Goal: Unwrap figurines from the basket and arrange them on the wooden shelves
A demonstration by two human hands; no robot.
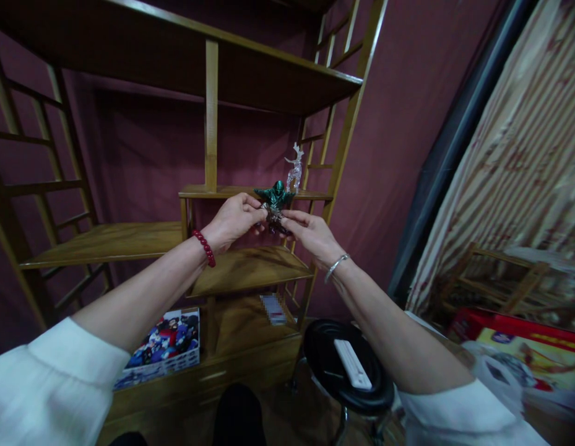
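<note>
Between both hands is a small dark green figurine [278, 193] with arm-like parts spread to the sides and a paler, spiky lower part. My left hand [241, 218], a red bead bracelet on its wrist, pinches the figurine's left side. From the right, my right hand [312, 234], with a silver bangle, grips its lower right side. The figurine is held up in front of the raised shelf [236, 193]. Just behind it on that shelf stands a clear glass deer [294, 170]. The fingers partly cover the figurine's lower part.
A wooden shelf unit [211, 124] stands against a dark red wall. On its lower level are a box of small colourful items [171, 337] and a blurred flat item [273, 308]. At right, a black stool [322, 353] bears a white strip [352, 364], near a red box [538, 347].
</note>
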